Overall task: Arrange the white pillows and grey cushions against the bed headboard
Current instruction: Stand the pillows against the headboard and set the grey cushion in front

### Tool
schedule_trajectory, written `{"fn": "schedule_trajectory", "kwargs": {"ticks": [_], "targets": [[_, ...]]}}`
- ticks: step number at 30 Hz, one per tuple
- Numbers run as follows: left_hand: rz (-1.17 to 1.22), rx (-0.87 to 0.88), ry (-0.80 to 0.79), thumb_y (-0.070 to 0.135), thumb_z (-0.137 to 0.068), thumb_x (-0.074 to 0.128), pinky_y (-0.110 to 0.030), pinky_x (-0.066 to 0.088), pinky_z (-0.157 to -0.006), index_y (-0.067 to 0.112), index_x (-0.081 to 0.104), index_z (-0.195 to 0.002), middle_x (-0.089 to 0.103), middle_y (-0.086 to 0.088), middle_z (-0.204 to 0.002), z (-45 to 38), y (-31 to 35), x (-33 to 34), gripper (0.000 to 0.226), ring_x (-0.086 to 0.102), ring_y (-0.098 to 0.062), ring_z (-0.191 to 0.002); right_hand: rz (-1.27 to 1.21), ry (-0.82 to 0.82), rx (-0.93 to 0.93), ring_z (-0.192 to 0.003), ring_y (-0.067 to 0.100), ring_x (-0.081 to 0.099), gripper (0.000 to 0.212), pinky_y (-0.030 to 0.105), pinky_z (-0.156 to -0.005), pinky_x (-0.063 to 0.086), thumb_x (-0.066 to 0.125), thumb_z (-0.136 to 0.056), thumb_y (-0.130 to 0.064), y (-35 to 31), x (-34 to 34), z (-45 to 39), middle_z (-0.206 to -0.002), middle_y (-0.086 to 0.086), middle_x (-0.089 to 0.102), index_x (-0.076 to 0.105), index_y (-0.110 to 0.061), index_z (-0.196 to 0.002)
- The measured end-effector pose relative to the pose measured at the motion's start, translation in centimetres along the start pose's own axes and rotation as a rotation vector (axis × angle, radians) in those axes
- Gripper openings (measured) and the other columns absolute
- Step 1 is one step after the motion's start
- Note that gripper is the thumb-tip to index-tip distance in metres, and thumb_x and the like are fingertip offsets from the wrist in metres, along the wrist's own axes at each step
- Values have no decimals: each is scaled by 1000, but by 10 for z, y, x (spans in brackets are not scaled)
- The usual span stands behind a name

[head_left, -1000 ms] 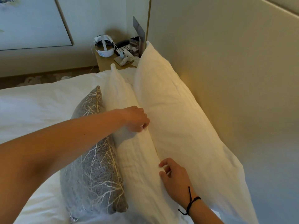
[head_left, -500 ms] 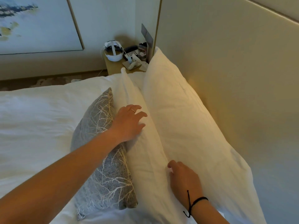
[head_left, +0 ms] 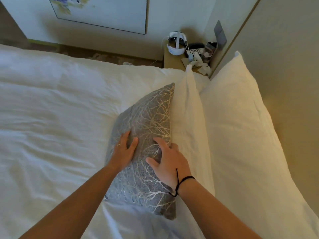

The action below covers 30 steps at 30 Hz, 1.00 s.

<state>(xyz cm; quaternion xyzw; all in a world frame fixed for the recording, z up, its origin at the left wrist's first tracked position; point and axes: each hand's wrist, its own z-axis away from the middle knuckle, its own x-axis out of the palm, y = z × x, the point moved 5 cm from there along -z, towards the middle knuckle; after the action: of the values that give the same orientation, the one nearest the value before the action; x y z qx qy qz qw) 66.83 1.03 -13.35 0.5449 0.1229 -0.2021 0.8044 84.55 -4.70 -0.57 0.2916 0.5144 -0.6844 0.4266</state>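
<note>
A grey cushion [head_left: 148, 125] with a pale branch pattern stands on edge on the bed, leaning against a white pillow [head_left: 187, 114]. Behind that one, a second white pillow [head_left: 241, 121] leans on the beige headboard [head_left: 284, 57]. My left hand [head_left: 123, 150] lies flat on the cushion's left face with fingers spread. My right hand [head_left: 170, 158], a black cord at its wrist, rests on the cushion's upper right side, its fingers reaching over the seam toward the front pillow.
A white duvet [head_left: 51, 118] covers the bed to the left. A wooden nightstand [head_left: 172, 62] beyond the pillows carries a white headset [head_left: 176, 42], a remote and small clutter. A framed picture [head_left: 103, 12] hangs on the far wall.
Both hands left the white pillows and came onto the grey cushion. My view swung left and back, showing more of the duvet.
</note>
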Motion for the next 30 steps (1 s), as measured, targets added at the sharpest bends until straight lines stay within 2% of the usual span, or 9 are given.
{"fn": "schedule_trajectory", "kwargs": {"ticks": [4, 8, 14, 17, 20, 22, 24, 26, 30], "targets": [[21, -120, -10, 96, -66, 31, -58, 13, -119, 53, 12, -150, 10, -4, -165, -4, -24, 2, 96, 7, -30, -151, -20, 31, 20, -62, 15, 57, 57, 33, -59, 54, 63, -81, -59, 5, 4, -10, -99, -4, 43, 27, -60, -126], [70, -183, -52, 98, -61, 38, -61, 6, -118, 63, 7, -144, 0, -3, -166, -10, -29, 10, 95, -8, -26, -151, -151, 10, 50, -56, 7, 58, 50, 22, -51, 42, 71, -83, -38, 11, 10, -21, -86, -5, 55, 34, -56, -111], [185, -147, -111, 95, -65, 39, -58, 15, -119, 54, 0, -149, 14, 3, -164, -20, 2, 39, 101, 11, -20, -150, -258, 14, 36, -44, 11, 48, 38, 21, -41, 35, 65, -89, -14, 33, 6, -27, -68, 2, 58, 41, -41, -101], [217, -127, -203, 96, -64, 35, -51, 18, -119, 43, 2, -153, 19, 2, -163, -28, 31, 71, 109, 21, -21, -148, -272, 81, 29, -43, 12, 42, 36, 32, -43, 38, 63, -88, -7, 52, -20, -24, -60, 1, 53, 46, -37, -96], [245, -113, -239, 94, -65, 34, -39, 24, -112, 41, 12, -154, 31, 12, -152, -29, 59, 100, 105, 31, -13, -138, -295, 187, 28, -47, 11, 44, 38, 28, -48, 39, 64, -83, -7, 73, -53, -10, -63, -2, 54, 49, -39, -93], [237, -49, -247, 100, -60, 30, -34, 25, -106, 46, 14, -151, 33, 20, -142, -28, 72, 112, 107, 32, -5, -129, -291, 220, 34, -60, 10, 52, 38, 22, -58, 42, 66, -81, -10, 83, -68, -4, -73, -6, 59, 49, -42, -93], [233, -42, -237, 96, -68, 28, -38, 23, -110, 43, 11, -153, 27, 16, -152, -30, 70, 117, 102, 29, -11, -138, -264, 165, 53, -70, 9, 54, 34, 21, -62, 43, 65, -83, -13, 85, -65, -7, -85, -10, 59, 49, -41, -96], [240, -92, -207, 84, -76, 29, -47, 21, -116, 38, 7, -156, 20, 4, -162, -34, 58, 113, 95, 25, -22, -146, -232, 102, 60, -62, 8, 50, 30, 19, -56, 36, 63, -87, -15, 76, -52, -14, -85, -8, 54, 48, -38, -100], [279, -192, -204, 85, -68, 32, -58, 13, -119, 40, 2, -154, 9, -1, -165, -35, 45, 103, 102, 9, -24, -151, -208, 101, 97, -62, 14, 51, 30, 22, -54, 32, 59, -89, -15, 62, -33, -26, -90, -3, 52, 44, -39, -101]]}}
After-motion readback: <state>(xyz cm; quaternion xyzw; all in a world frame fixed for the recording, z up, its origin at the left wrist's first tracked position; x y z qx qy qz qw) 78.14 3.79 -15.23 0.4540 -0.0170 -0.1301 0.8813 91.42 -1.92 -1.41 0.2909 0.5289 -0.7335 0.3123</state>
